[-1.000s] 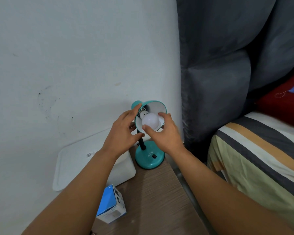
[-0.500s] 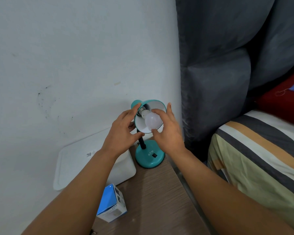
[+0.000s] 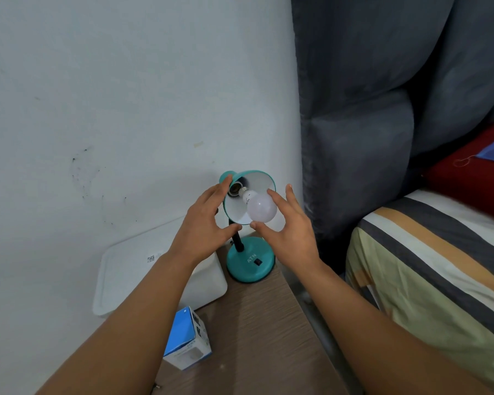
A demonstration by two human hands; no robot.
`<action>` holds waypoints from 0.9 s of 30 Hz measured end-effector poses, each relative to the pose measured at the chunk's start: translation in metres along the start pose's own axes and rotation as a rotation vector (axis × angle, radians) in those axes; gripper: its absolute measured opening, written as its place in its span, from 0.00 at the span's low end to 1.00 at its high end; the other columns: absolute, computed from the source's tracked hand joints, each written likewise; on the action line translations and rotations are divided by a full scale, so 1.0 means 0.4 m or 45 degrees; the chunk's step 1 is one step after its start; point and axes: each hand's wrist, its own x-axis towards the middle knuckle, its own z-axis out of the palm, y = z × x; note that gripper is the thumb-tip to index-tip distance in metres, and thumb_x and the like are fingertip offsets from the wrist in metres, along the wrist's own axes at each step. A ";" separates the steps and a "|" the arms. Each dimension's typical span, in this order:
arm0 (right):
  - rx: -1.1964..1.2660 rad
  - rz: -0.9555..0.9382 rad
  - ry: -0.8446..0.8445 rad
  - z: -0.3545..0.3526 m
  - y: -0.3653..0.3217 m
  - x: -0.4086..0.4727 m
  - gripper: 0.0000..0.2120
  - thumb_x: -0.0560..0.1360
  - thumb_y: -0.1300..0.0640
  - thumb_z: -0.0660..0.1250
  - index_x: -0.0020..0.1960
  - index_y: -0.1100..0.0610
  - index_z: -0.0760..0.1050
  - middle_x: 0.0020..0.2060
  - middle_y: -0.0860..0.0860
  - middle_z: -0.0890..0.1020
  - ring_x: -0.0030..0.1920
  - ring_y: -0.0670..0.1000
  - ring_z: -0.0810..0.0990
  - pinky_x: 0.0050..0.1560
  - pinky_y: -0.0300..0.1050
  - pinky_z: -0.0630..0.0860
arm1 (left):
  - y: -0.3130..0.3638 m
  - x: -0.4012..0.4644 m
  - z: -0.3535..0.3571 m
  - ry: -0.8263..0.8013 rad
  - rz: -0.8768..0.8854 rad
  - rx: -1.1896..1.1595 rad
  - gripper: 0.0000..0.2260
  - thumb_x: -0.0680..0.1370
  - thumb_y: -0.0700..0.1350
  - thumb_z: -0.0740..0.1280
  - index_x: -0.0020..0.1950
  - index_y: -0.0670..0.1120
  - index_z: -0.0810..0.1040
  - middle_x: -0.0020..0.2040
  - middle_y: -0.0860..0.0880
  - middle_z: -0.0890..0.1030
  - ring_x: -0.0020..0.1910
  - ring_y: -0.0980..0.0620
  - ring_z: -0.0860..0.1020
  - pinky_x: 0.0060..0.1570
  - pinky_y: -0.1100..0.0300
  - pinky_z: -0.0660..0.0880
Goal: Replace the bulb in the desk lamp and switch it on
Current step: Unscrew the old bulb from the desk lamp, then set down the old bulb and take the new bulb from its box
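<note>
A teal desk lamp (image 3: 250, 262) stands at the far end of a wooden bedside table (image 3: 257, 323), its shade (image 3: 257, 181) tilted toward me. My left hand (image 3: 203, 226) grips the shade's left rim and back. My right hand (image 3: 290, 228) holds a white bulb (image 3: 261, 208) between thumb and fingertips. The bulb's metal screw base (image 3: 243, 191) sits just outside the dark empty socket (image 3: 234, 189), apart from it. A black rocker switch (image 3: 257, 262) is on the lamp's round base.
A blue and white bulb box (image 3: 187, 342) lies on the table near its left edge. A white plastic bin (image 3: 126, 277) stands left of the lamp against the wall. A grey padded headboard (image 3: 382, 124) and a striped bed (image 3: 439, 266) are to the right.
The bulb has come out of the socket and moved a little toward me in my right hand. My right fingers shifted around it. My left hand stayed on the shade.
</note>
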 end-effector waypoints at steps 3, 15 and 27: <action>0.026 -0.005 0.019 -0.026 0.003 -0.030 0.36 0.70 0.44 0.76 0.75 0.45 0.67 0.79 0.49 0.58 0.78 0.50 0.58 0.75 0.54 0.64 | 0.028 -0.025 -0.017 0.054 -0.044 0.024 0.42 0.74 0.48 0.76 0.81 0.61 0.54 0.75 0.56 0.68 0.72 0.59 0.66 0.72 0.60 0.66; 0.095 0.071 -0.081 -0.077 0.044 -0.277 0.30 0.68 0.49 0.78 0.68 0.48 0.74 0.65 0.43 0.77 0.64 0.35 0.73 0.66 0.36 0.71 | 0.083 -0.286 0.040 0.199 -0.329 -0.052 0.31 0.76 0.48 0.74 0.77 0.49 0.67 0.74 0.54 0.70 0.74 0.56 0.66 0.71 0.69 0.57; 0.016 0.352 -0.367 0.027 0.177 -0.346 0.26 0.67 0.50 0.79 0.58 0.35 0.69 0.48 0.31 0.76 0.49 0.32 0.76 0.50 0.28 0.69 | 0.003 -0.466 0.217 -0.106 -0.696 -0.104 0.33 0.78 0.52 0.69 0.81 0.49 0.61 0.78 0.49 0.67 0.76 0.50 0.65 0.73 0.58 0.62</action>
